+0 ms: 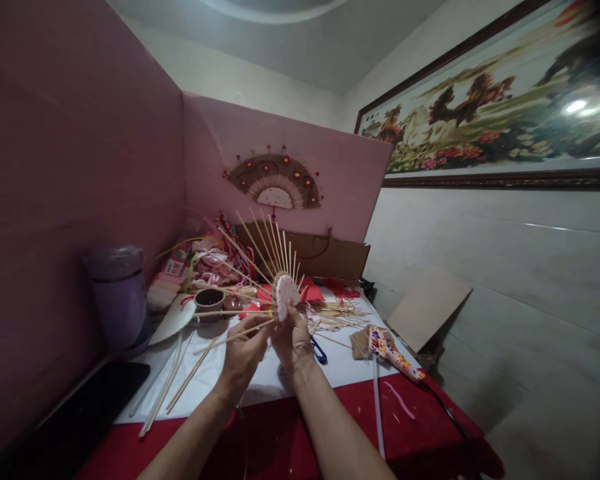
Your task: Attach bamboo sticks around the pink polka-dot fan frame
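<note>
My two hands hold up a half-made fan (283, 293): a small pink-and-white semicircular piece with several thin bamboo sticks (260, 247) fanning out from it. Pinched at its lower edge are the fingers of my right hand (294, 340). My left hand (243, 352) grips from the left, fingers closed near the sticks that jut out sideways. A finished brown fan with red flowers (276, 181) hangs on the pink board behind.
Loose bamboo sticks (177, 380) lie on white paper (270, 377) over a red cloth (280, 440). A purple tumbler (117, 293), small brown bowl (209, 300), black phone (87, 413), blue scissors (319, 350), glue gun (393, 352) and cardboard (425, 307) surround it.
</note>
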A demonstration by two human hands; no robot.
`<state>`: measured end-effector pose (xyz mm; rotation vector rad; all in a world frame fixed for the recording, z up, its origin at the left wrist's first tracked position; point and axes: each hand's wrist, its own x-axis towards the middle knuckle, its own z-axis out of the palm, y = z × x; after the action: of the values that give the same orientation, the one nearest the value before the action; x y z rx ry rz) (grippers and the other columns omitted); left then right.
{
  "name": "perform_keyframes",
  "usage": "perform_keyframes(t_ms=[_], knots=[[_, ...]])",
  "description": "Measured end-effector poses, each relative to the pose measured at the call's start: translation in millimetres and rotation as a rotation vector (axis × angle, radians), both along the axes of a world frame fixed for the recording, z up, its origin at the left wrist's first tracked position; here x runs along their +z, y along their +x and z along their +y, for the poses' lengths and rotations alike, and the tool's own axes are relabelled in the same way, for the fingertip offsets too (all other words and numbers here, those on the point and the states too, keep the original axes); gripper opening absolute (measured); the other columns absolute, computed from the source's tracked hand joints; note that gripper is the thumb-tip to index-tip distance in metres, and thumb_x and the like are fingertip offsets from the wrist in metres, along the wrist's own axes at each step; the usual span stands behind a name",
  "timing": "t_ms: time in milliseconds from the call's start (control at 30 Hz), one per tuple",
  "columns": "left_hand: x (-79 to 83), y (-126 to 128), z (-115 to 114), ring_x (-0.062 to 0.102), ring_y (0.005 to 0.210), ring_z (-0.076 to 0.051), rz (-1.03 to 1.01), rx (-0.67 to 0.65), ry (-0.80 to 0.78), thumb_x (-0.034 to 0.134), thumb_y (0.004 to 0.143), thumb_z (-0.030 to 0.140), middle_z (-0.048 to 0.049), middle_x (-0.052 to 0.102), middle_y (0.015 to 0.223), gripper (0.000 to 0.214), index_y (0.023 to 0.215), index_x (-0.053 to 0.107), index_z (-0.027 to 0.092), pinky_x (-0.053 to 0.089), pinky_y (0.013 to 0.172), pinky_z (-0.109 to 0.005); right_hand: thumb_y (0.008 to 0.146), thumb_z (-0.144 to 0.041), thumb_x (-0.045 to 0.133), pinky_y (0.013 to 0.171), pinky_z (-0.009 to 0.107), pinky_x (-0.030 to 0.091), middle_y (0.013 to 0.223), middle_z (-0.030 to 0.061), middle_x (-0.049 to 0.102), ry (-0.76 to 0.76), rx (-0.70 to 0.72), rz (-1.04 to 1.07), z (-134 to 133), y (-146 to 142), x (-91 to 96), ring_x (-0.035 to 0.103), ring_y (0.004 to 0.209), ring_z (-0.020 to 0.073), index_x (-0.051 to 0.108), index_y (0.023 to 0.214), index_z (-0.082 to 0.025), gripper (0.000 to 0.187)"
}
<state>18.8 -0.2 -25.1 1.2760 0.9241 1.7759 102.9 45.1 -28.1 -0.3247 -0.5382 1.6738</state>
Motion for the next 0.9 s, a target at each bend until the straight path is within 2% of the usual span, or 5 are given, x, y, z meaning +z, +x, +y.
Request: perform_keyframes(t_ms=[67, 100, 333, 567, 900], knots=[[4.4, -0.1, -0.3, 0.032, 0.029, -0.003, -0.087, -0.077, -0.060, 0.069, 0.066, 0.036, 0.0039, 0.054, 0.050, 0.023, 0.070, 0.061, 0.015, 0.020, 0.030, -0.018, 0.067, -0.024, 0.069, 0.046, 0.018, 0.046, 0.056, -0.0039, 0.062, 0.013, 0.045, 0.067, 0.6, -0.8, 1.0, 0.053, 0.046, 0.0071, 0.057, 0.065, -0.016, 0.014], [6.5, -0.1, -1.0, 0.031, 0.029, -0.003, -0.114, -0.098, -0.073, 0.069, 0.066, 0.036, 0.0044, 0.052, 0.049, 0.024, 0.070, 0.061, 0.014, 0.019, 0.030, -0.017, 0.066, -0.022, 0.069, 0.046, 0.018, 0.046, 0.055, -0.0044, 0.062, 0.014, 0.070, 0.101, 0.9, -1.0, 1.4, 0.052, 0.045, 0.0069, 0.057, 0.065, -0.016, 0.014], [6.3, -3.4, -1.2, 0.032, 0.035, -0.002, -0.195, -0.146, -0.114, 0.066, 0.071, 0.036, 0.0059, 0.047, 0.048, 0.024, 0.073, 0.058, 0.014, 0.021, 0.034, -0.015, 0.061, -0.012, 0.072, 0.043, 0.015, 0.044, 0.054, -0.0057, 0.061, 0.046, 0.033, 0.117, 0.0, -0.3, 4.4, 0.053, 0.044, 0.0057, 0.056, 0.070, -0.016, 0.019], [3.8, -3.6, 0.5, 0.027, 0.036, -0.002, -0.181, -0.088, -0.073, 0.065, 0.072, 0.035, 0.0083, 0.038, 0.045, 0.023, 0.077, 0.062, 0.013, 0.018, 0.034, -0.015, 0.058, -0.009, 0.075, 0.042, 0.015, 0.043, 0.058, -0.0069, 0.061, 0.039, -0.070, 0.119, -0.1, 0.5, 7.2, 0.053, 0.045, 0.0053, 0.055, 0.075, -0.017, 0.028], [10.5, -0.7, -1.8, 0.027, 0.034, -0.002, -0.284, -0.011, -0.135, 0.073, 0.059, 0.037, 0.0086, 0.039, 0.041, 0.036, 0.081, 0.067, 0.010, 0.016, 0.033, -0.015, 0.060, -0.016, 0.076, 0.046, 0.016, 0.045, 0.060, -0.0077, 0.061, 0.054, -0.133, 0.091, 3.4, 1.5, 5.1, 0.055, 0.048, 0.0054, 0.054, 0.079, -0.018, 0.030]])
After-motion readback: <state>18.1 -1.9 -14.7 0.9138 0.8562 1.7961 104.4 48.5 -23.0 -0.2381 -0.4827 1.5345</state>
